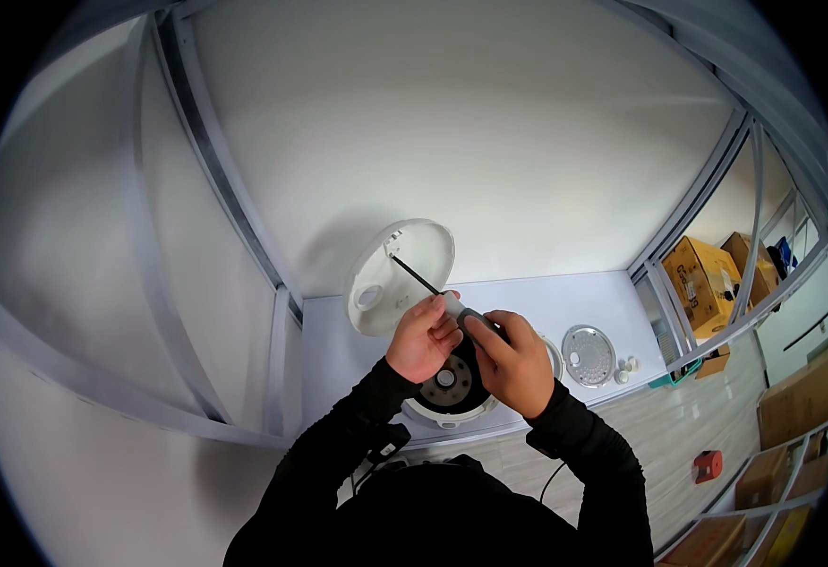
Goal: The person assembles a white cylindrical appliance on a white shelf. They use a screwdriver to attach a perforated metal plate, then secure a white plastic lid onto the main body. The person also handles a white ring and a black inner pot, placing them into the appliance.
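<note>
My right hand [516,364] is closed around the grey and black handle of a screwdriver [467,317]. The front of that handle is pinched between the fingers of my left hand [416,345]. Its dark shaft slants up and left, and the tip meets the inside of a white raised lid [387,288], near the lid's upper edge. The lid belongs to a rice cooker [449,421], which stands open under my hands. Its dark inside and round heating plate [443,387] show between my wrists, while my hands cover part of the body.
On the white table [565,293], a round metal plate with holes [588,357] lies to the right, beside small white parts [624,372]. Framed panels enclose the table's back and left. Cardboard boxes [702,285] and a red object [707,466] are farther right.
</note>
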`<act>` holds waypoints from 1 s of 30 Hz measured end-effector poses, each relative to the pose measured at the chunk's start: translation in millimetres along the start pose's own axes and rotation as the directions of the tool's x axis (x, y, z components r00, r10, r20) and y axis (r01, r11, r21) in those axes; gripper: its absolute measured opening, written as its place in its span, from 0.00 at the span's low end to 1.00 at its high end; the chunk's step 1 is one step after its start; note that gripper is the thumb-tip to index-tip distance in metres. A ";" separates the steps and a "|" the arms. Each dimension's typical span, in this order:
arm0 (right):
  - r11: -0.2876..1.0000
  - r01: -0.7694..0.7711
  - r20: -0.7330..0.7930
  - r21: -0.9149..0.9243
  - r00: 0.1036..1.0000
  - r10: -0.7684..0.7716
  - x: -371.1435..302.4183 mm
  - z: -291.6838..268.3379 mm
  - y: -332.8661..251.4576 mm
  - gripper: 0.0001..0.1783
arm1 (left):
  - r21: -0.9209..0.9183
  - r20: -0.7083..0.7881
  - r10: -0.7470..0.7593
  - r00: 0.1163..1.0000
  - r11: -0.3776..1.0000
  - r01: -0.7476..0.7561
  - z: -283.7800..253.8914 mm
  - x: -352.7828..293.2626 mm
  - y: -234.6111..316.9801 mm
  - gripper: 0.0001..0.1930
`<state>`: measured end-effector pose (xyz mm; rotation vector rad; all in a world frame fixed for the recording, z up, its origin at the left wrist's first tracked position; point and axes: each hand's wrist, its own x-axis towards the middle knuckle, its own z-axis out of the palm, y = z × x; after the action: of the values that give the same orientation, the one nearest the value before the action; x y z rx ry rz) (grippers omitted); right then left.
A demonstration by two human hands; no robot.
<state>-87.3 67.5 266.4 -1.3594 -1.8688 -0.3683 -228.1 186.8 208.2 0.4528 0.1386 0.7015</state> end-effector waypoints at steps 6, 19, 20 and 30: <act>0.998 0.012 -0.040 -0.068 0.999 -0.015 -10.7 3.5 -1.7 0.30 | 0.120 -0.077 0.010 0.997 0.993 -0.001 4.9 -1.9 -1.6 0.09; 0.918 -0.213 -0.059 0.335 0.968 0.246 0.3 1.4 -18.1 0.23 | 0.316 -0.033 0.212 0.977 0.929 -0.191 -8.9 1.2 -5.6 0.11; 0.892 -0.281 -0.019 0.354 0.951 0.308 0.0 1.6 -18.8 0.22 | 0.314 -0.034 0.210 0.977 0.930 -0.189 -8.2 1.0 -5.3 0.10; 0.923 -0.291 -0.027 0.251 0.951 0.307 -7.2 1.1 -27.3 0.17 | 0.587 0.072 0.288 0.955 0.762 -0.274 -7.1 -5.0 -0.9 0.14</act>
<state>-111.5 52.8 265.9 -1.4149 -1.5615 -0.0238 -233.3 185.5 201.3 1.0898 0.3218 0.9612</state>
